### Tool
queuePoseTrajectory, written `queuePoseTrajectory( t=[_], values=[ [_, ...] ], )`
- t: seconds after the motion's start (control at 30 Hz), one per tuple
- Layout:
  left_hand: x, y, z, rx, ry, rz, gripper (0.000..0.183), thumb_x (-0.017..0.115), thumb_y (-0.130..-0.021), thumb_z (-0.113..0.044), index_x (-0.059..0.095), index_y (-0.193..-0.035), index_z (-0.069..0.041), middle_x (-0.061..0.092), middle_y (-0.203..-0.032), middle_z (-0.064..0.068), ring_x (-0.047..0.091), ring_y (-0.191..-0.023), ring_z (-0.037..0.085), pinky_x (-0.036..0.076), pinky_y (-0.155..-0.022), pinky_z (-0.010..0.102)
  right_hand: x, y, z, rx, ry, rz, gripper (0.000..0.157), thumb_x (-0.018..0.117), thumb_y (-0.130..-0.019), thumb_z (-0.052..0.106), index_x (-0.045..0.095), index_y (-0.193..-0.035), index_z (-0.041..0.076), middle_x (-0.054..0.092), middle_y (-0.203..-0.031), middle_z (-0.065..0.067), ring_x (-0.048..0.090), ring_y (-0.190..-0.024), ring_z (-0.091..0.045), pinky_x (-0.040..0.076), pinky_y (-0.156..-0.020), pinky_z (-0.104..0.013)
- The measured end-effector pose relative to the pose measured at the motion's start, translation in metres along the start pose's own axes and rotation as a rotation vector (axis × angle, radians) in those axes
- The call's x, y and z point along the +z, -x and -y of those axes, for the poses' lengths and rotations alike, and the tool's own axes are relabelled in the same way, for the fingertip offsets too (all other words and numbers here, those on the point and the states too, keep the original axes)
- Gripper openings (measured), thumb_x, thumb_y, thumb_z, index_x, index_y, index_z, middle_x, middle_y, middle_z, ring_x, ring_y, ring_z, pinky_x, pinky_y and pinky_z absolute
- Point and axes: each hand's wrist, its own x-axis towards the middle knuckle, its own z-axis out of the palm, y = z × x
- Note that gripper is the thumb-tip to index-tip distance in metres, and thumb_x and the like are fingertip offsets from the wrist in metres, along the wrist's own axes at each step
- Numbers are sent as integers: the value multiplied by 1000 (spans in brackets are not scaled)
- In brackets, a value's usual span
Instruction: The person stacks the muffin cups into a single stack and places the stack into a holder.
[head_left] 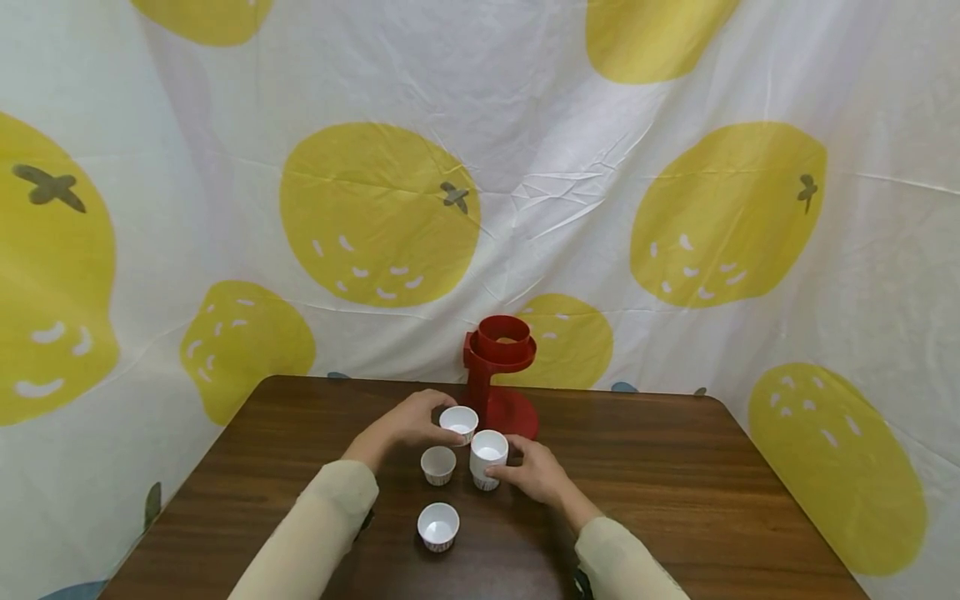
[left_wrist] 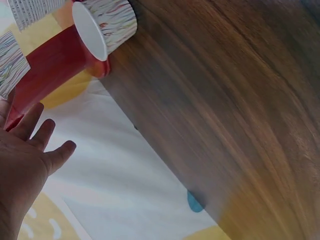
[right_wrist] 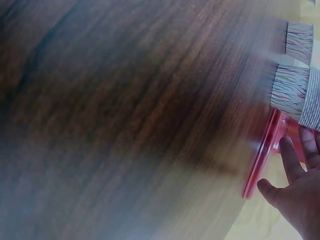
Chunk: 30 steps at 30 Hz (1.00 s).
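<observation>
Cloth (head_left: 540, 67): white, lemon-printed, creased; it hangs beyond both grips.
Table (head_left: 675, 467): dark wood grain, beneath both grips and extending well to their right.
Red stand (head_left: 477, 387): upright, beyond both grips, near the table's far edge.
Left hand (head_left: 411, 423): thumb and fingers pinch the far cup (head_left: 459, 422); whether it clears the table cannot be told.
Right hand (head_left: 538, 475): thumb and fingers grip the white upper cup (head_left: 483, 457), stacked with the printed lower cup (head_left: 484, 483); depth of nesting cannot be told.
Middle cup (head_left: 438, 465): upright, just on the near side of the left grip.
Near cup (head_left: 438, 527): upright, nearer the person than both grips, apart from the other cups.
Cup handling: judged to be stacking or arranging, incomplete.
Next move: appears to call for a steady right grip and a level left one, avoiding a knock to the middle cup.
</observation>
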Motion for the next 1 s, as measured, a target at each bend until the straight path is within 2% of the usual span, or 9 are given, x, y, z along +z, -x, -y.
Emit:
queuePoseTrajectory(
  t=[0.3,0.6,1.0],
  values=[
    [4,-6,-9,84,15,7,60,75,-67,-47,59,-112,-12,54,-113,3,46,-110,25,35,-93,41,-1,0,1,28,-12,19,55,73,-73,41,57,-117,12,62,-104,1,57,-96,-21,44,-81,-42],
    [10,-12,-16,131,42,26,52,76,-68,-43,61,-107,-13,56,-104,-1,50,-97,18,41,-84,35,0,0,1,39,-19,22,55,73,-72,41,57,-117,12,61,-104,0,56,-98,-25,44,-82,-42],
    [22,-15,-21,122,45,35,55,76,-67,-46,60,-109,-14,56,-105,-3,49,-99,16,41,-84,34,-1,0,0,49,-13,33,58,72,-73,44,56,-119,12,61,-105,0,56,-97,-22,45,-82,-42]
  ],
)
